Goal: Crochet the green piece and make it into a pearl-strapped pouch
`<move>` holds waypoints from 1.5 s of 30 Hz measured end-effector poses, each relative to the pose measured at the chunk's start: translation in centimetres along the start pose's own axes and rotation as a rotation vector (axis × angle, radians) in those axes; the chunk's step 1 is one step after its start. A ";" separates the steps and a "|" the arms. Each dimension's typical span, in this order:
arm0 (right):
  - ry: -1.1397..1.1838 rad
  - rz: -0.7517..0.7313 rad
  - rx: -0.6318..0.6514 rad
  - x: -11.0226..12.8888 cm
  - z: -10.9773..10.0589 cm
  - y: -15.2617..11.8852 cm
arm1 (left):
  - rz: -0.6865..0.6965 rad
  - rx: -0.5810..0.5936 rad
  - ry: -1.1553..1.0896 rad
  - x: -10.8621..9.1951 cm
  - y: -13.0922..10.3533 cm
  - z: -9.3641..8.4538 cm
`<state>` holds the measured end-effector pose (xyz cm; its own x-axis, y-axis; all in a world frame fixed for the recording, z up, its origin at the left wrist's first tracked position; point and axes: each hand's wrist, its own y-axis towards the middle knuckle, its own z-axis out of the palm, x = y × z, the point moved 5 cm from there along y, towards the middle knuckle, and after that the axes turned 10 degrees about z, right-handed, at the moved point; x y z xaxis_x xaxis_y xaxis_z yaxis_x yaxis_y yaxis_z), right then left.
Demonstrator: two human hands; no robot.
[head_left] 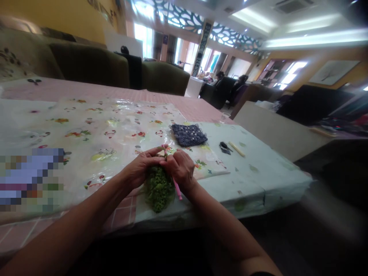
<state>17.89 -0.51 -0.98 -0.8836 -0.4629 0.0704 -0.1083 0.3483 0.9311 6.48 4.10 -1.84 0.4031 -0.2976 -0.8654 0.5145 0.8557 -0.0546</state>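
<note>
My left hand (140,166) is closed on the top edge of a green crochet piece (159,191), which hangs down below both hands over the table edge area. My right hand (181,166) is closed around a pink crochet hook (177,189); its handle sticks out below the palm and its tip shows above the fingers. Both hands meet at the fingertips, where a small pale bit shows. Just beyond them lies a dark blue crocheted piece (189,135) dotted with white beads or holes; I cannot tell which.
To the right of the blue piece lie small black scissors (225,148) and a pale yellow stick (237,149). A fruit-patterned plastic cover (115,119) spreads over the table. A blurred-out item (31,172) is at left. Dark chairs (92,65) stand behind; people sit farther off.
</note>
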 end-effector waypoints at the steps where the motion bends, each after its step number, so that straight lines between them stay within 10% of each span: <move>1: 0.053 -0.035 -0.008 -0.1 -0.1 -0.1 | -0.017 0.024 -0.008 -0.1 -0.1 0.0; 13: 0.453 0.090 0.036 -1.0 -2.3 -1.3 | 0.010 0.104 -0.019 -0.8 0.1 -0.4; 30: 1.021 0.599 0.444 -3.2 -3.1 -0.5 | -0.019 0.186 0.091 -0.1 -0.2 -0.1; 37: 0.497 0.308 0.219 -1.8 -3.0 -0.1 | 0.007 0.202 0.160 0.4 -0.4 0.3; 45: 0.411 0.041 0.153 -1.7 -3.3 0.4 | -0.073 0.339 0.237 0.6 -1.0 1.0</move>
<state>20.88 -2.25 0.43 -0.6371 -0.7215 0.2713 -0.1703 0.4751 0.8633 6.93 2.65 -1.80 0.1920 -0.2128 -0.9581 0.7710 0.6367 0.0131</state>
